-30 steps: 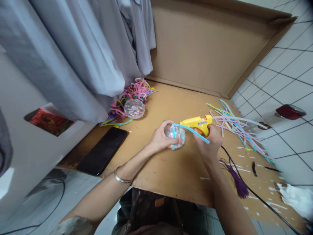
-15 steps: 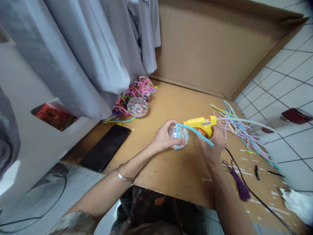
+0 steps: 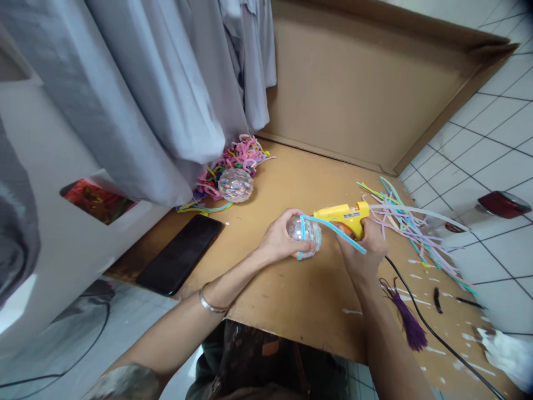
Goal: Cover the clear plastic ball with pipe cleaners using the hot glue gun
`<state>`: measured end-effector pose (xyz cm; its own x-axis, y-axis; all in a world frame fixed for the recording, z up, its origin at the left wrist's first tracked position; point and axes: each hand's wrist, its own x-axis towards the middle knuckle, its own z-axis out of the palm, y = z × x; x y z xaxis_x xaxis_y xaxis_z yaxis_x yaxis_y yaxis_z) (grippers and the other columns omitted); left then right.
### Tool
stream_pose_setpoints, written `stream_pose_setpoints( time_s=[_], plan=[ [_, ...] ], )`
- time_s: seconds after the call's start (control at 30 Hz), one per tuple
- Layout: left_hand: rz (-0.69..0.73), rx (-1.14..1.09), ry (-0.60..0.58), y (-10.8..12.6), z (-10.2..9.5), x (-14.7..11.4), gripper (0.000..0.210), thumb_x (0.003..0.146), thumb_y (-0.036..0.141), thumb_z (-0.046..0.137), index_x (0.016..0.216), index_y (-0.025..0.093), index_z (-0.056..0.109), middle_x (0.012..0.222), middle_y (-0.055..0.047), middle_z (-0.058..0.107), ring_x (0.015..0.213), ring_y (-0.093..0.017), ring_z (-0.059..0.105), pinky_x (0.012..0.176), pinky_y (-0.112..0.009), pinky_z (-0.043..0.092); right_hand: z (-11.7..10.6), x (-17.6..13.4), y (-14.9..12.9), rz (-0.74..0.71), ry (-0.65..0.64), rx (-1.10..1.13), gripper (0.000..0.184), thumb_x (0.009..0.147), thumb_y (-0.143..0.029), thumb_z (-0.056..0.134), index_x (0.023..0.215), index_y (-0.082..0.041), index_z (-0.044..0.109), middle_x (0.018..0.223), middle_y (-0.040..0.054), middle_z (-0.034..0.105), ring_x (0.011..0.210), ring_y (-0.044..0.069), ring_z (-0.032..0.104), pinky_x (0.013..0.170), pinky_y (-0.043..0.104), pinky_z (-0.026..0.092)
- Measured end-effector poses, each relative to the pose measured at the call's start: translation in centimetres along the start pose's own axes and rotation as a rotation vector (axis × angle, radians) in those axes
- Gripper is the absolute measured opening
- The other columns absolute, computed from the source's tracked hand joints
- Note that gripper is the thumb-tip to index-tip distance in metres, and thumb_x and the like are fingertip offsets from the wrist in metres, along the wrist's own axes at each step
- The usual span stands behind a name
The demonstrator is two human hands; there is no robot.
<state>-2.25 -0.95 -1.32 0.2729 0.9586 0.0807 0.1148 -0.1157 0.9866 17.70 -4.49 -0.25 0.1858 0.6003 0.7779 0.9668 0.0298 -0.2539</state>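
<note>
My left hand is closed around a clear ball partly wrapped in pastel strands. A light blue pipe cleaner runs across the ball's top, its free end sticking out to the right in front of my right hand. Wrapped round the handle of a yellow glue gun is my right hand. The gun's nozzle points left at the top of the ball; whether it touches is too small to tell. A long clear glue stick juts from the gun's back.
A second clear ball sits by a heap of colourful pipe cleaners under the grey curtain. A black phone lies left. To the right are loose pipe cleaners, a purple tassel, the gun's cord and white tissue.
The whole view has shifted slightly. Both hands keep their holds on the ball and the glue gun, and the gun's position against the ball looks nearly the same.
</note>
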Motion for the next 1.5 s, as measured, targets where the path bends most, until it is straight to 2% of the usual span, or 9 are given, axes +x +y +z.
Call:
stream_pose_setpoints(
  time_s=[0.33, 0.53, 0.8, 1.0, 1.2, 1.5],
  plan=[
    [0.018, 0.006, 0.0, -0.26, 0.05, 0.05, 0.073, 0.05, 0.028, 0.087, 0.116, 0.023, 0.059, 0.104, -0.003, 0.069, 0.087, -0.02, 0.064, 0.077, -0.032, 0.052, -0.69, 0.54, -0.2, -0.01, -0.023, 0.064, 0.019, 0.078, -0.041, 0.057, 0.077, -0.024, 0.049, 0.068, -0.0004, 0.056, 0.06, 0.017, 0.05, 0.059, 0.029, 0.041],
    [0.007, 0.001, -0.008, -0.15, 0.05, 0.04, 0.074, 0.05, 0.028, 0.087, 0.117, 0.022, 0.057, 0.103, -0.002, 0.069, 0.088, -0.019, 0.063, 0.08, -0.032, 0.051, -0.15, 0.32, 0.08, -0.047, 0.052, 0.088, 0.019, 0.079, -0.04, 0.06, 0.08, -0.023, 0.052, 0.07, 0.0006, 0.056, 0.064, 0.018, 0.052, 0.06, 0.029, 0.04],
    [-0.009, 0.018, 0.002, 0.3, 0.0, -0.1, 0.073, 0.05, 0.024, 0.087, 0.117, 0.022, 0.057, 0.105, -0.002, 0.069, 0.091, -0.02, 0.064, 0.082, -0.033, 0.051, -0.04, 0.23, 0.03, -0.052, 0.058, 0.085, 0.019, 0.079, -0.039, 0.06, 0.078, -0.023, 0.051, 0.067, 0.0, 0.055, 0.061, 0.017, 0.05, 0.058, 0.029, 0.038],
    [-0.003, 0.041, 0.001, 0.33, -0.02, -0.12, 0.074, 0.05, 0.025, 0.087, 0.118, 0.022, 0.058, 0.106, -0.002, 0.069, 0.093, -0.021, 0.064, 0.082, -0.033, 0.051, -0.41, 0.56, -0.14, -0.039, 0.022, 0.136, 0.02, 0.078, -0.039, 0.058, 0.072, -0.024, 0.046, 0.06, -0.0038, 0.047, 0.055, 0.014, 0.042, 0.056, 0.028, 0.035],
    [-0.006, 0.046, 0.003, 0.49, -0.07, -0.14, 0.072, 0.051, 0.023, 0.086, 0.117, 0.021, 0.058, 0.107, -0.002, 0.069, 0.096, -0.022, 0.065, 0.086, -0.035, 0.051, -0.33, 0.43, 0.14, -0.019, 0.028, 0.125, 0.02, 0.076, -0.039, 0.061, 0.075, -0.024, 0.049, 0.067, -0.0018, 0.052, 0.058, 0.015, 0.044, 0.057, 0.029, 0.036],
    [0.008, 0.044, 0.0, 0.26, -0.11, -0.09, 0.073, 0.05, 0.025, 0.087, 0.118, 0.022, 0.059, 0.105, -0.002, 0.069, 0.092, -0.021, 0.065, 0.081, -0.034, 0.052, -0.28, 0.41, -0.02, -0.016, 0.039, 0.147, 0.018, 0.077, -0.038, 0.06, 0.076, -0.023, 0.049, 0.066, -0.0022, 0.051, 0.059, 0.016, 0.046, 0.059, 0.029, 0.037]
  ],
)
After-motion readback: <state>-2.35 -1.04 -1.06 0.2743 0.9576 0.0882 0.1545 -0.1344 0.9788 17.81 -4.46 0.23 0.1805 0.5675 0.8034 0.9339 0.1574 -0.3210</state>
